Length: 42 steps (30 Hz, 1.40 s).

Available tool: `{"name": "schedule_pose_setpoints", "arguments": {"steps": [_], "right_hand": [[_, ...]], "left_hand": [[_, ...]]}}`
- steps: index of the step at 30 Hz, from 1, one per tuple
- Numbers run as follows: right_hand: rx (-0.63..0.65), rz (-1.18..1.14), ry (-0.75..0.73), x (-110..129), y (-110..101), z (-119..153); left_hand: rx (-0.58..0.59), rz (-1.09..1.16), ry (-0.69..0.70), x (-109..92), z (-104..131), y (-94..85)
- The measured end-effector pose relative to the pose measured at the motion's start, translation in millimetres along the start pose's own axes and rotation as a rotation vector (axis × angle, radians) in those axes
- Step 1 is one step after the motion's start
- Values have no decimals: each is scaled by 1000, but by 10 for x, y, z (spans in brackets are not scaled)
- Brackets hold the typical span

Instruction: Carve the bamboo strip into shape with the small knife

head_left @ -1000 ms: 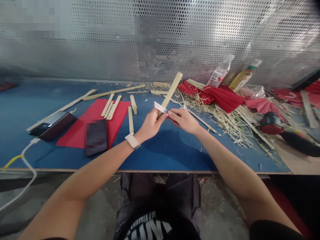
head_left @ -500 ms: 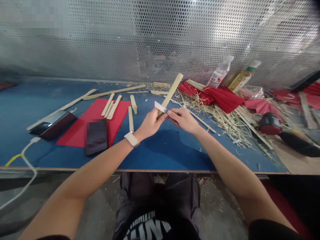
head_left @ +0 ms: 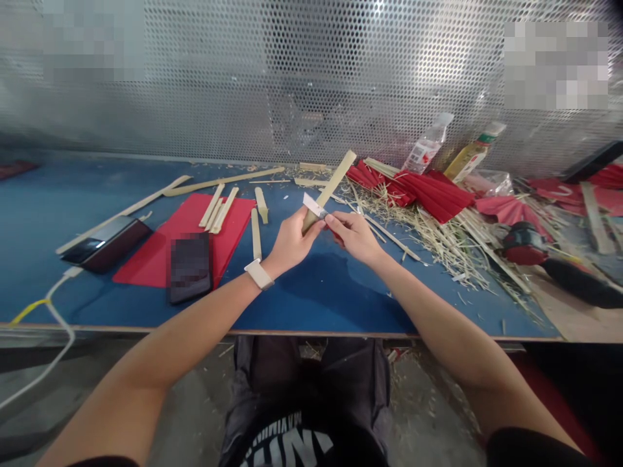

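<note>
Head view: left hand (head_left: 289, 243) grips bamboo strip (head_left: 331, 187), its long axis slanting away up-right; right hand (head_left: 355, 237) presses blade (head_left: 314, 205) across it.

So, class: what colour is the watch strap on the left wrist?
White; the watch strap shows plainly in the head view, the only one.

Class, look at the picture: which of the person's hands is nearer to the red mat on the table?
Left. The left hand is just right of the red mat; the right hand lies farther right.

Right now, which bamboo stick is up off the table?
The bamboo stick gripped by the left hand, tilting up toward the mesh wall. The other sticks all lie flat on the table.
</note>
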State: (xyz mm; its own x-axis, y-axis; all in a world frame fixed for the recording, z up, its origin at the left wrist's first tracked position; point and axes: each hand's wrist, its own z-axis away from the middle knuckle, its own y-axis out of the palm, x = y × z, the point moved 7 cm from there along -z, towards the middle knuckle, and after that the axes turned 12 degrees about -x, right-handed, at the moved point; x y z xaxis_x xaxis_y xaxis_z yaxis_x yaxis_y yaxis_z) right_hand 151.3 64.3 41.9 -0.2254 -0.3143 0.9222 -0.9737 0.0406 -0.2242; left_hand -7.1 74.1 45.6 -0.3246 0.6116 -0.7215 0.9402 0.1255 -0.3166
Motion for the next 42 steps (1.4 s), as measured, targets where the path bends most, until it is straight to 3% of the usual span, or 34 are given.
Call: {"name": "schedule_pose_setpoints", "arguments": {"steps": [7,11,13,18,23,31,36,42], "right_hand": [[-131,-63,19,-24,18,13],[-323,-12,-30,-2,-188,-10],[-335,18,-49,0,-280,-34],[-149,202,-161,78,-318,-52],[28,353,-249,160,-247,-20],[150,454,-247,108,-251,-42],[207,436,-229,91,-256,-37],[233,436,-191,81,-273,-36]], "left_hand": [[-136,5,-48,-53,9,-48],[-65,215,-197,-3,26,34],[-1,357,-269,23,37,95],[44,489,-253,44,24,135],[17,391,-143,51,3,116],[131,469,-186,40,58,193],[165,331,-95,75,96,204],[161,217,-90,59,101,175]]}}
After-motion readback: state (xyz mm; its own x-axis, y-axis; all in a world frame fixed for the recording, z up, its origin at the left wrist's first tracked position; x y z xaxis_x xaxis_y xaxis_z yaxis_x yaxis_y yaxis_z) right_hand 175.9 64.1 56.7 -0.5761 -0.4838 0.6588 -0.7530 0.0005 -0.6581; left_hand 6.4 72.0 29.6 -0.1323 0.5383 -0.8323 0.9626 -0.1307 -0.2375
